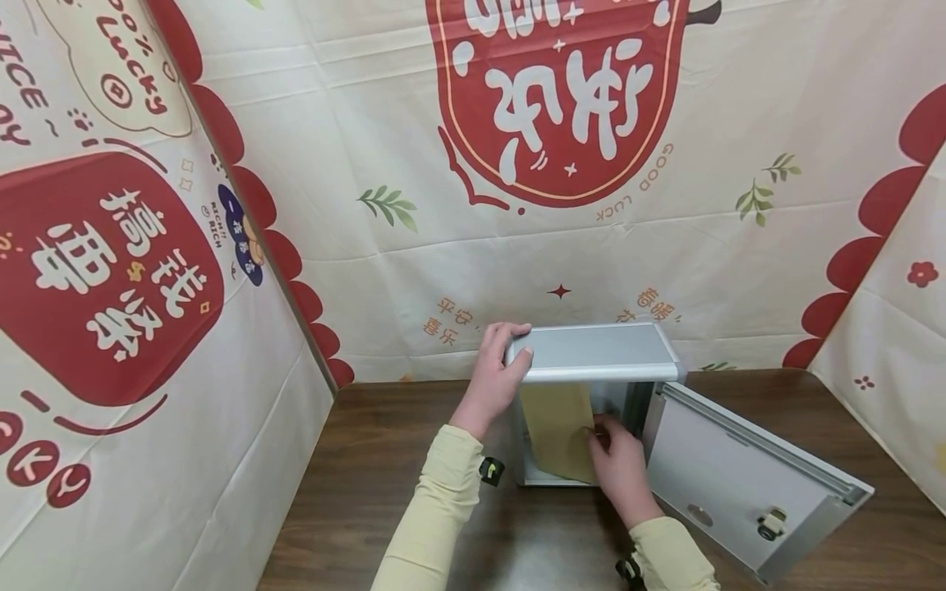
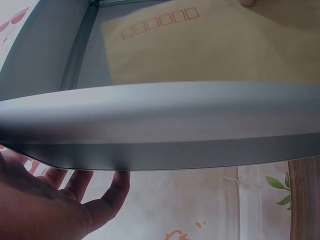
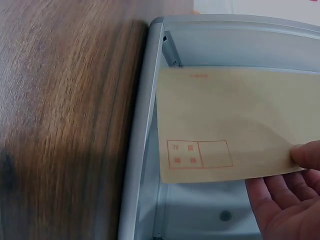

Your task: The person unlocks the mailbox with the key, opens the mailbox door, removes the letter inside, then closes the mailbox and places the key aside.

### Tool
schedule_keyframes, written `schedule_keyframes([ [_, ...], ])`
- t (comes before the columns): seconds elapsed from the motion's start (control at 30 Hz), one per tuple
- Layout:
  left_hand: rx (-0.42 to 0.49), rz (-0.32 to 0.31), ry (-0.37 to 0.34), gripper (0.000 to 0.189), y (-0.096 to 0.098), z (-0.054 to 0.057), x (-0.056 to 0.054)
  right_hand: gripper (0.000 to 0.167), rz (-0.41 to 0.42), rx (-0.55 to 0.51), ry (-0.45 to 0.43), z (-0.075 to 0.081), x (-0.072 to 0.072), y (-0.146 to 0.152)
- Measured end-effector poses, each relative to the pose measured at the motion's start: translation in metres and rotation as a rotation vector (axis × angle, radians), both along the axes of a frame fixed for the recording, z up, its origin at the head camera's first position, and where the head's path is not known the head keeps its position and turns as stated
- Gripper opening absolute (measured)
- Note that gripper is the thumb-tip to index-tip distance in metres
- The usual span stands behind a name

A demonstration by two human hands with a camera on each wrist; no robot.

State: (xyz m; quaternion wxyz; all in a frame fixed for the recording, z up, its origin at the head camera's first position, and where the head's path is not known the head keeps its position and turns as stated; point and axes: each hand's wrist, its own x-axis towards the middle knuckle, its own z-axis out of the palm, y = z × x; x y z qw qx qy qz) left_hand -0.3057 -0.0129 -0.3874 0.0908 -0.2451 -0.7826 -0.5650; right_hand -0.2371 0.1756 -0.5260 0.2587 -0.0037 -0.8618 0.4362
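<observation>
A grey metal mailbox (image 1: 599, 353) stands upright on the table, its front door (image 1: 746, 476) swung out to the right. My left hand (image 1: 497, 373) grips the top left edge of the mailbox; in the left wrist view its curled fingers (image 2: 112, 200) touch the outer wall. Inside leans a brown paper envelope (image 1: 557, 431), tilted a little. My right hand (image 1: 621, 468) pinches the envelope at its right edge, thumb on one face and fingers behind. Red postcode squares show on it in the left wrist view, and a printed red box in the right wrist view.
The door carries a small lock (image 1: 771, 524) on its inner face and juts over the right of the wooden table (image 1: 355, 492). A printed cloth (image 1: 332, 271) hangs close behind the mailbox, with further cloth walls at left and right.
</observation>
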Motion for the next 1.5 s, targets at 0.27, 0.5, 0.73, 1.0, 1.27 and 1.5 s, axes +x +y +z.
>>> schedule_keyframes([
  [0.27, 0.007, 0.002, -0.024, 0.035, -0.002, -0.002, 0.001, 0.008, 0.003, 0.001, 0.045, 0.007, 0.008, 0.006],
  [0.5, -0.015, -0.001, -0.041, 0.036, -0.001, -0.002, 0.001, 0.006, 0.025, 0.037, 0.034, 0.014, 0.025, 0.024],
  [0.73, -0.008, -0.009, -0.035, 0.036, -0.001, 0.000, 0.000, 0.011, 0.052, 0.124, 0.034, 0.022, 0.043, 0.041],
  [1.0, -0.015, -0.003, -0.049, 0.034, -0.005, -0.003, 0.000, 0.012, 0.073, 0.177, 0.027, 0.035, 0.064, 0.053],
  [1.27, -0.009, -0.010, -0.041, 0.034, -0.006, -0.003, -0.001, 0.011, 0.085, 0.234, -0.046, 0.050, 0.076, 0.058],
  [1.5, -0.010, -0.016, -0.029, 0.035, -0.003, -0.001, -0.001, 0.013, 0.123, 0.306, -0.077, 0.057, 0.086, 0.060],
])
